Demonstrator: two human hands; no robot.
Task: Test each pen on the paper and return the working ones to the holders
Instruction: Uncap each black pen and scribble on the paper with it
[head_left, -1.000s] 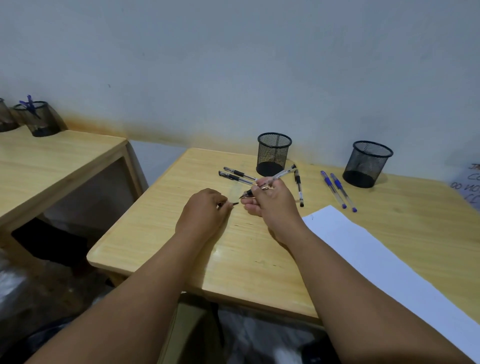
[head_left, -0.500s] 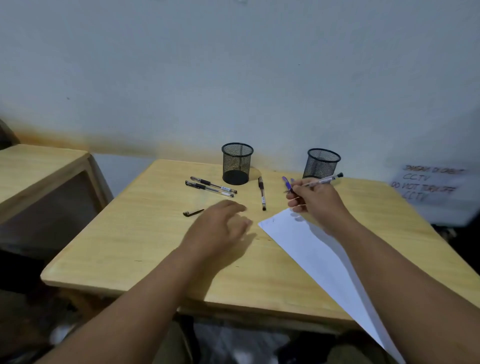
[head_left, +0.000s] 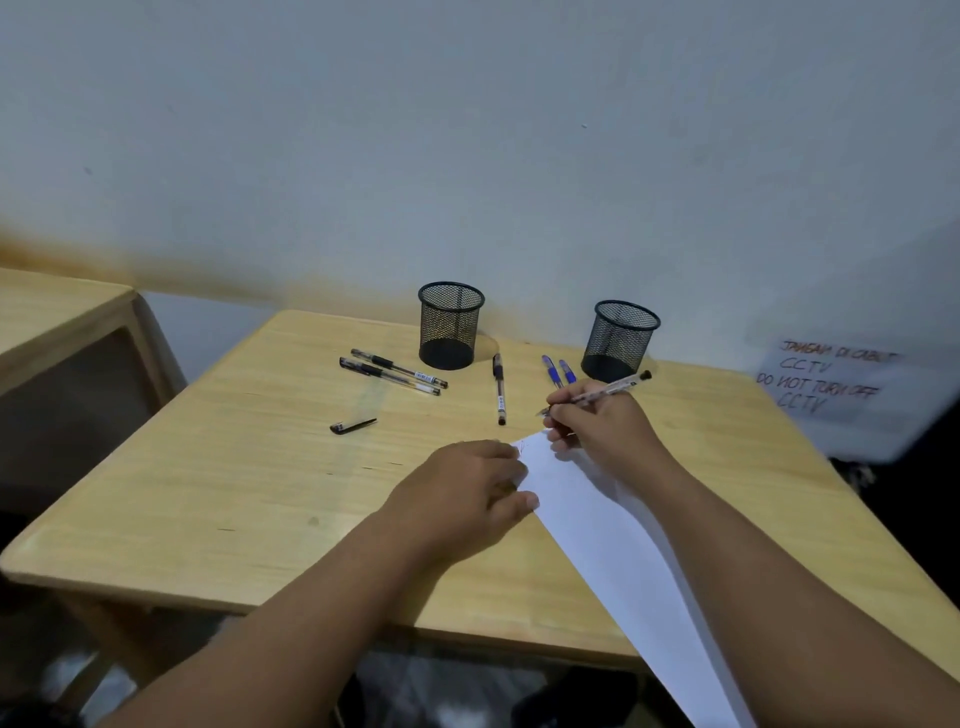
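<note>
1. the right hand (head_left: 597, 431) pinches a clear-barrelled pen (head_left: 597, 396) over the far corner of the white paper (head_left: 623, 540); its long axis runs from the tip, low and left just above that corner, up and right toward the right mesh holder (head_left: 621, 340).
2. the left hand (head_left: 467, 493) lies with relaxed fingers, touching the paper's left edge.
3. left of the paper's corner on the wooden surface (head_left: 208, 493), a black cap (head_left: 353, 426) lies apart.
4. beyond the corner, a black pen (head_left: 500, 388) points toward the left mesh holder (head_left: 449, 325).
</note>
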